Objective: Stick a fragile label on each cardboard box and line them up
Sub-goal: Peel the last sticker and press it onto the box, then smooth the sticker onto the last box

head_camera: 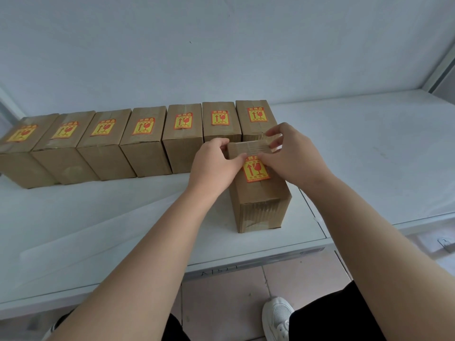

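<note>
**Nearly done: pressing the label onto the eighth box**

Right of centre in the frame, the eighth box (258, 203) stood on the white table (123, 217). Both hands grasped its far end, the left hand (216, 166) curled round the left edge and the right hand (293, 156) round the far corner. Both thumbs pressed on the fragile label (256, 173). Beyond, toward the upper left, seven labelled boxes (147, 143) stood side by side. The next move probably called for sliding this box to the row's right end.

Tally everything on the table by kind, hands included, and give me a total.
Cardboard boxes: 8, with 7 in the row plus the front box
Fragile labels: 8
Hands: 2, left hand and right hand
Total: 18
</note>
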